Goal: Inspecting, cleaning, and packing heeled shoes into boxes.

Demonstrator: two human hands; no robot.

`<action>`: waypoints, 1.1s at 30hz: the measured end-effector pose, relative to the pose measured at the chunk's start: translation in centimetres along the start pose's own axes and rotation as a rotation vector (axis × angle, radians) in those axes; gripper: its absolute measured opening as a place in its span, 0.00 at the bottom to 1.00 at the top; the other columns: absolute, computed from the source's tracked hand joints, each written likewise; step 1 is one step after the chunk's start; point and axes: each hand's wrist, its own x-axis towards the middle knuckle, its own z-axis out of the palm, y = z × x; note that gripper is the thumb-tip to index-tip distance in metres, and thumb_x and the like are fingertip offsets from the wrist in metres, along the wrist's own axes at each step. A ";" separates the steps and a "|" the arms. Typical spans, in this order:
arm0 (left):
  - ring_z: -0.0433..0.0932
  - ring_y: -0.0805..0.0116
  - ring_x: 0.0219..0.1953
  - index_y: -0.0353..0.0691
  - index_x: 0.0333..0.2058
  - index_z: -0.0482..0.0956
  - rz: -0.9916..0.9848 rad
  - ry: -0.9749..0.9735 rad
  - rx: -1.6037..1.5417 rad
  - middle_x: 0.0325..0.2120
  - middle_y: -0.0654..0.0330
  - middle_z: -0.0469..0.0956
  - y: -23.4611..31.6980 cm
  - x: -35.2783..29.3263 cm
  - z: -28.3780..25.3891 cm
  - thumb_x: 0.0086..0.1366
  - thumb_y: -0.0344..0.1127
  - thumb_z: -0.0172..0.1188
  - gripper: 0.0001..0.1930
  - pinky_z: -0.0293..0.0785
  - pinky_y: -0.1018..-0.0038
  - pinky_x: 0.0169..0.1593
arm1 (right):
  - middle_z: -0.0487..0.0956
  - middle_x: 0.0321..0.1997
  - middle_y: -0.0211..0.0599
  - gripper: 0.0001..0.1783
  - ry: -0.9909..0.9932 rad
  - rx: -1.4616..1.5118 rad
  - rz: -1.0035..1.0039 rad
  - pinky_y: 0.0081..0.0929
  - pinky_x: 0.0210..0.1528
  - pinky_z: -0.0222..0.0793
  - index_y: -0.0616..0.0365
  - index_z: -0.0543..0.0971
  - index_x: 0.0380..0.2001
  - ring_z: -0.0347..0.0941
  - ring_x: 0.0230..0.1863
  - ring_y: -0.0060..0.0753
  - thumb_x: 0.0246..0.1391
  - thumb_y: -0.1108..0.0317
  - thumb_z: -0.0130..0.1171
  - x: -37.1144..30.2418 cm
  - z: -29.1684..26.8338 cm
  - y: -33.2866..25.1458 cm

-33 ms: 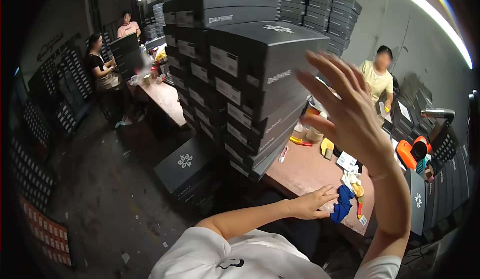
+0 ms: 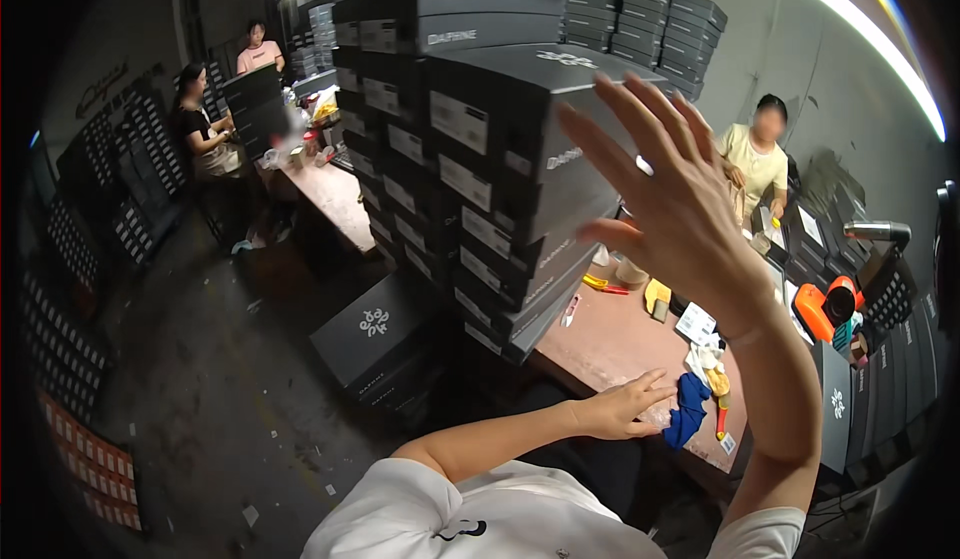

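Note:
My right hand is raised with its fingers spread, in front of the right side of a tall stack of dark grey shoe boxes. It holds nothing, and whether its fingertips touch the top box there I cannot tell. Low at the table's near edge lies my left hand, fingers stretched out. Its fingertips are over some crumpled clear plastic beside a dark blue cloth. No grip on either is visible.
On the pinkish table lie a yellow-and-red cutter, a yellow sponge-like piece and a red-handled tool. More shoe boxes stand low at the left. An orange tool sits at the right. A co-worker stands across the table.
My right hand has shifted slightly left and up against the boxes. My left hand stays in place.

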 end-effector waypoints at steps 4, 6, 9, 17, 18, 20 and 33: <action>0.56 0.38 0.64 0.34 0.62 0.60 0.020 0.107 -0.011 0.64 0.34 0.48 -0.6 -1.4 -0.8 0.59 0.37 0.62 0.34 0.58 0.60 0.65 | 0.55 0.67 0.51 0.55 0.080 -0.151 0.110 0.50 0.63 0.56 0.43 0.58 0.66 0.56 0.65 0.54 0.33 0.60 0.75 3.5 6.9 -1.8; 0.55 0.38 0.65 0.33 0.62 0.60 0.039 0.110 0.004 0.64 0.33 0.48 -0.5 -1.7 -1.1 0.59 0.38 0.62 0.34 0.57 0.60 0.65 | 0.57 0.64 0.51 0.56 0.087 -0.102 0.122 0.49 0.60 0.59 0.43 0.58 0.67 0.58 0.63 0.54 0.31 0.62 0.75 3.7 7.4 -1.2; 0.54 0.39 0.65 0.33 0.61 0.61 0.151 0.184 0.068 0.63 0.36 0.52 0.3 -0.9 -1.7 0.60 0.39 0.61 0.33 0.54 0.58 0.66 | 0.60 0.58 0.49 0.57 0.147 -0.094 0.140 0.46 0.57 0.64 0.46 0.58 0.67 0.61 0.58 0.53 0.29 0.65 0.75 2.2 5.6 0.7; 0.71 0.61 0.56 0.40 0.62 0.61 -0.135 0.488 -1.105 0.54 0.52 0.69 -2.9 2.4 -5.3 0.71 0.47 0.46 0.25 0.69 0.67 0.59 | 0.62 0.61 0.50 0.61 0.272 -0.015 0.504 0.42 0.61 0.61 0.61 0.58 0.65 0.59 0.62 0.54 0.22 0.64 0.76 -18.8 -5.3 -0.5; 0.69 0.60 0.58 0.40 0.63 0.59 -0.098 0.249 -1.420 0.55 0.52 0.68 -4.4 1.4 -6.7 0.71 0.52 0.44 0.29 0.68 0.66 0.59 | 0.62 0.61 0.52 0.59 0.217 -0.038 0.506 0.45 0.62 0.61 0.60 0.58 0.65 0.58 0.62 0.55 0.24 0.62 0.75 -22.9 -5.1 -1.6; 0.68 0.58 0.59 0.40 0.63 0.58 -0.038 0.100 -1.700 0.57 0.50 0.67 -3.1 3.0 -6.4 0.69 0.62 0.40 0.35 0.68 0.63 0.60 | 0.58 0.61 0.52 0.53 0.231 0.093 0.449 0.54 0.61 0.61 0.52 0.61 0.62 0.58 0.62 0.60 0.28 0.61 0.74 -29.2 -3.5 -3.8; 0.69 0.66 0.50 0.29 0.53 0.69 -0.787 0.312 -0.672 0.47 0.53 0.73 -23.6 -1.4 5.3 0.70 0.52 0.49 0.28 0.63 0.70 0.56 | 0.45 0.70 0.59 0.67 -0.192 0.656 1.207 0.42 0.71 0.45 0.65 0.40 0.68 0.44 0.71 0.60 0.36 0.57 0.76 -41.8 16.0 -11.3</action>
